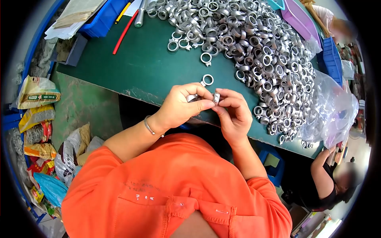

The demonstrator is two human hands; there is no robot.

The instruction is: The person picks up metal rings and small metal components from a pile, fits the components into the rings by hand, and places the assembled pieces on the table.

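My left hand [178, 104] and my right hand [235, 113] meet over the near edge of the green table [131, 71]. Pinched between both hands' fingertips is a small metal ring clamp [216, 98], its lug side facing up. Another metal piece [192, 97] shows inside the curled fingers of my left hand; its full shape is hidden. Just beyond my fingers a single ring [207, 79] lies on the table. A large heap of similar metal rings [250, 51] spreads across the back and right of the table.
A red stick [125, 35] and a screwdriver-like tool [139, 15] lie at the back left, near a blue bin [104, 18]. Clear plastic bags [331, 107] sit on the right. Packed bags [39, 93] line the left shelf. A person in black [313, 182] is at the right.
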